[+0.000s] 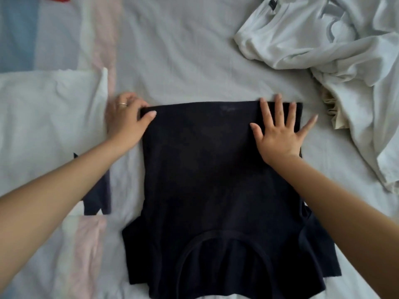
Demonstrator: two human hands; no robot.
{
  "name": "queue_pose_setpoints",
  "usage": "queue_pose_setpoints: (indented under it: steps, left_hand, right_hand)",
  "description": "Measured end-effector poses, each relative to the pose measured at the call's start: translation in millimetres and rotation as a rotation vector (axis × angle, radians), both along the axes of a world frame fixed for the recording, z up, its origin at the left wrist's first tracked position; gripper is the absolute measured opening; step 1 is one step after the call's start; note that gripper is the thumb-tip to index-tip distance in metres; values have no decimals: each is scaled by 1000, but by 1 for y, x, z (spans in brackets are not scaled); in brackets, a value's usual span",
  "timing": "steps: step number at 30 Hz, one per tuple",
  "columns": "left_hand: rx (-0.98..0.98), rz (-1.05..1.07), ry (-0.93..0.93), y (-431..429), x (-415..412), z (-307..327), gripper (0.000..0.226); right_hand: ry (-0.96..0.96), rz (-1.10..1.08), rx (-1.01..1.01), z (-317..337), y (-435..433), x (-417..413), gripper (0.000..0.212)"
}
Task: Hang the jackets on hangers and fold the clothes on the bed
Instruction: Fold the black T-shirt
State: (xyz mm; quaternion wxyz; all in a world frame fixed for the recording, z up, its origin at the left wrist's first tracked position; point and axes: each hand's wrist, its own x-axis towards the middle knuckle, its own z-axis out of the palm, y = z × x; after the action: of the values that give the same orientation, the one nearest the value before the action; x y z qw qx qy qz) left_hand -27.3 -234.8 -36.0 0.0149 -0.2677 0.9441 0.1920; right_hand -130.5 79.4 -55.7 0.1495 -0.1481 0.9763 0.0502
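Pale grey bed sheet [183, 50], creased, fills the view. Your black soft-fabric top [216, 169] lies flat at its middle, curved neckline [222, 240] nearest you and a straight edge farthest from you.

- Left: folded white garment [49, 117], just beside the top. It reads as a finished piece, set aside to leave you working room.
- Upper right: crumpled white clothes [323, 46], apart from the top, likely unfolded work left to do.

Hands, both at the far edge:
- Your left hand [127, 119] pinches the far-left corner. The thumb [149, 115] sits on top, the fingers curl past the edge, and there is 1 ring [123, 104]. The wrist comes in from the side, forearm low over the sheet.
- Your right hand [278, 134] lies flat on the far-right part, 5 digits spread wide, gripping nothing. The palm is down and the forearm runs along the top's right side.

Judgement: the flat hand pins and smooths the cloth while the pinch squares the corner, so the edge stays straight for the next fold. Folding of this top is underway, not finished.
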Motion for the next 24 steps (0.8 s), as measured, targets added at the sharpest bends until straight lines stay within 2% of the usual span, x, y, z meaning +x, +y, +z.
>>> queue_pose_setpoints:
  steps: [2, 5, 8, 11, 14, 16, 18, 20, 22, 24]
  left_hand:
    - [85, -10, -74, 2, -1, 3, 26]
    - [334, 13, -15, 3, -8, 11, 22]
    - [513, 20, 41, -8, -12, 20, 28]
    - [572, -23, 97, -20, -12, 25, 34]
    - [463, -14, 147, -27, -10, 15, 38]
    - [416, 46, 151, -22, -5, 4, 29]
    - [212, 90, 127, -9, 2, 0, 24]
    - [-88, 64, 138, 17, 10, 0, 34]
    - [-192, -146, 178, 47, 22, 5, 45]
    - [-229, -438, 79, 58, 36, -6, 58]
  right_hand:
    - [16, -28, -46, 6, -13, 8, 61]
    - [-22, 104, -167, 10, -30, 25, 62]
    - [-111, 136, -157, 3, -36, 29, 59]
    - [-129, 112, -146, 0, -37, 28, 58]
    - [-131, 109, -138, 1, -38, 30, 58]
    - [-133, 111, -120, 1, -40, 31, 58]
    - [-134, 78, -106, 2, -42, 32, 57]
    - [-85, 43, -130, 4, -45, 37, 58]
    - [11, 152, -229, 8, -49, 53, 60]
    - [44, 519, -222, 5, -39, 64, 60]
